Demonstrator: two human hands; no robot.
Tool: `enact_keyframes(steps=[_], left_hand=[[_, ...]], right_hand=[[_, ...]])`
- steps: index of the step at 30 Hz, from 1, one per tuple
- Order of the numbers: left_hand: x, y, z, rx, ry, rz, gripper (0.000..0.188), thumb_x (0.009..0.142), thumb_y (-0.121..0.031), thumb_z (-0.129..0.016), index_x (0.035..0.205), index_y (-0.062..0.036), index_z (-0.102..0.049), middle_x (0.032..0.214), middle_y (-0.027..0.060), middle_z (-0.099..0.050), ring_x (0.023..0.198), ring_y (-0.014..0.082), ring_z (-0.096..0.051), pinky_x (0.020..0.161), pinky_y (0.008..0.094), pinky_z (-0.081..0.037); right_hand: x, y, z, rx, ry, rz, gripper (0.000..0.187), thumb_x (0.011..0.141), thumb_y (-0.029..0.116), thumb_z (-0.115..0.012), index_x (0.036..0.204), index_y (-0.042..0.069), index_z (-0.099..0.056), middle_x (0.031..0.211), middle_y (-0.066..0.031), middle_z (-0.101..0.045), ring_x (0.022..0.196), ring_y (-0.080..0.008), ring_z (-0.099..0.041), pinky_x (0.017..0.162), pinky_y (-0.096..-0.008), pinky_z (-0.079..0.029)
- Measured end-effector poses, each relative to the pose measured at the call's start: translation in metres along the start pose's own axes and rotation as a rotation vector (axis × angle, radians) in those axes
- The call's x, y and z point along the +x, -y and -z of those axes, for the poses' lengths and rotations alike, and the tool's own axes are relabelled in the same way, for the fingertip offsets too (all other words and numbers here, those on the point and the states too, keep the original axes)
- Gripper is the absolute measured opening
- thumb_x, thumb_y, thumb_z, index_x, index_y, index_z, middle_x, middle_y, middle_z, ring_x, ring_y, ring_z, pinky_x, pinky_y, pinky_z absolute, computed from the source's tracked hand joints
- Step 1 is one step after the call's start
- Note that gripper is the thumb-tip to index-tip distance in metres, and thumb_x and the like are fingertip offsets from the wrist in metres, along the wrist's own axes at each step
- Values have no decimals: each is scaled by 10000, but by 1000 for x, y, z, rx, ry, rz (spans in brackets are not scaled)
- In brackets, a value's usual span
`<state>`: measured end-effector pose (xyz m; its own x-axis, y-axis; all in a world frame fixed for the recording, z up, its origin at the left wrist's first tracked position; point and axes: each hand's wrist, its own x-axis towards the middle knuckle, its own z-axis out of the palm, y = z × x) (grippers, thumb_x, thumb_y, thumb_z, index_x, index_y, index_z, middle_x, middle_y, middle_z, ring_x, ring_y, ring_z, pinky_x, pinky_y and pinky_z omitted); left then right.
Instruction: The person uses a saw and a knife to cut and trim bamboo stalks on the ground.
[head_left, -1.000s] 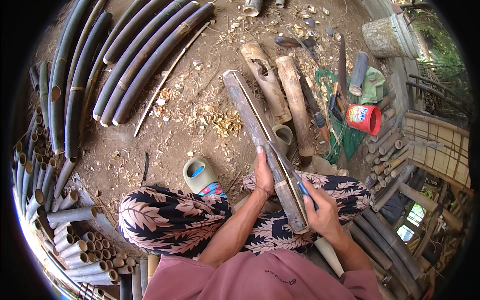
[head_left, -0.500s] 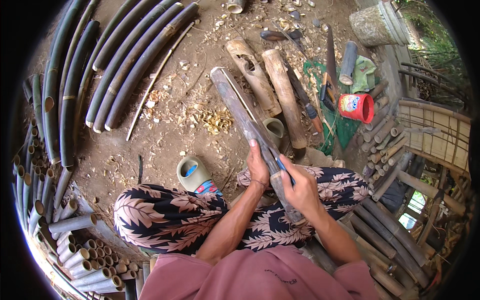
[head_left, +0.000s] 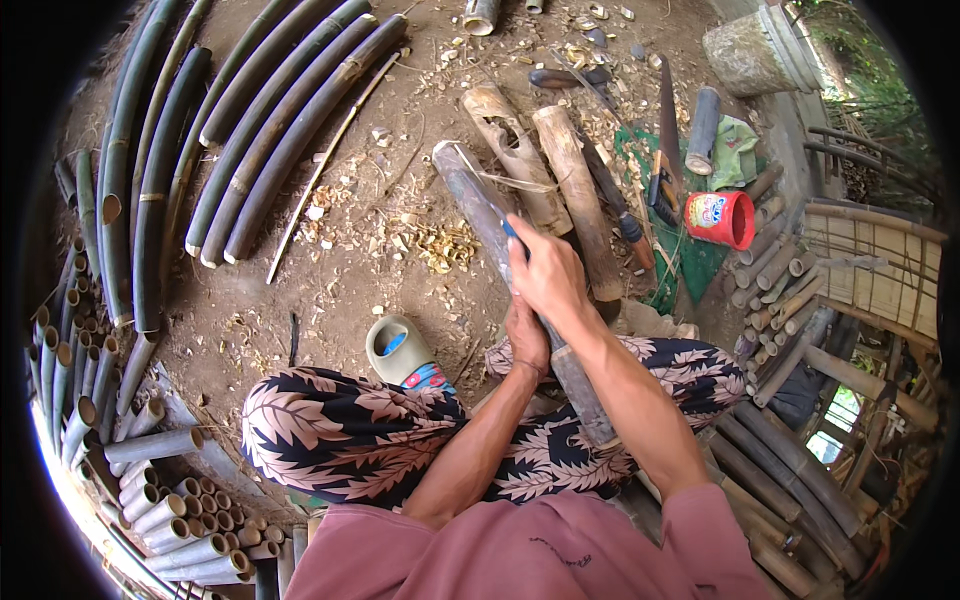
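Note:
A bamboo length (head_left: 584,398) lies slantwise across my lap, its far end pointing up and left over the ground. My left hand (head_left: 527,335) is wrapped round its middle. Just beyond, my right hand (head_left: 551,275) grips a blue-handled knife (head_left: 509,228) against the upper side of the bamboo; the blade is mostly hidden. A thin pale shaving (head_left: 528,185) curls off near the far end. Beside it on the ground are a bamboo piece with holes cut in it (head_left: 515,150) and a plain bamboo piece (head_left: 575,190).
Long dark bamboo poles (head_left: 290,130) lie at far left; cut tubes (head_left: 190,525) are stacked at near left. To the right are a handsaw (head_left: 669,120), a red tub (head_left: 719,220), a bucket (head_left: 750,50) and stacked bamboo (head_left: 785,265). Shavings (head_left: 440,245) litter the ground.
My right hand has slid forward along the bamboo with the knife, past my left hand. A thin shaving now sticks out sideways near the far end. My left hand keeps its hold.

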<state>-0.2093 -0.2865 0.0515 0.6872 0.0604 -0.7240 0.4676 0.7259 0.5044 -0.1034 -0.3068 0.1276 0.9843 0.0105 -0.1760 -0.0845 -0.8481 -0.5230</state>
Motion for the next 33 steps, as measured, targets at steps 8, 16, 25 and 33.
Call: enact_keyframes(steps=[8, 16, 25, 33], left_hand=[[-3, -8, 1, -80, 42, 128, 700, 1025, -590, -390, 1263, 45, -565, 1163, 101, -621, 1008, 177, -575, 924, 325, -461], [-10, -40, 0, -319, 229, 426, 858, 949, -728, -199, 1148, 2, -605, 917, 200, -691, 804, 310, -703, 740, 458, -599], [-9, -32, -8, -119, 21, 390, 837, 967, -726, -235, 1095, 17, -599, 864, 187, -678, 758, 341, -708, 677, 465, -602], [-9, -22, -3, -39, 40, 261, 830, 970, -721, -243, 1084, 21, -597, 841, 180, -675, 723, 325, -710, 638, 440, -609]], right_hand=[[54, 14, -8, 134, 84, -80, 335, 964, 208, -586, 1252, 47, -644, 907, -170, -728, 712, -267, -702, 659, -372, -559], [-81, 6, 129, 361, 82, -94, 391, 959, 122, -608, 1325, -2, -551, 883, -116, -666, 808, -179, -665, 712, -329, -525], [-188, 8, 146, -51, 152, 19, 417, 860, 47, -668, 1275, 81, -651, 789, -130, -626, 621, -285, -629, 558, -380, -504], [-178, 3, 129, -24, 129, 12, 430, 849, 40, -666, 1277, 70, -648, 770, -138, -627, 618, -299, -621, 567, -394, -500]])
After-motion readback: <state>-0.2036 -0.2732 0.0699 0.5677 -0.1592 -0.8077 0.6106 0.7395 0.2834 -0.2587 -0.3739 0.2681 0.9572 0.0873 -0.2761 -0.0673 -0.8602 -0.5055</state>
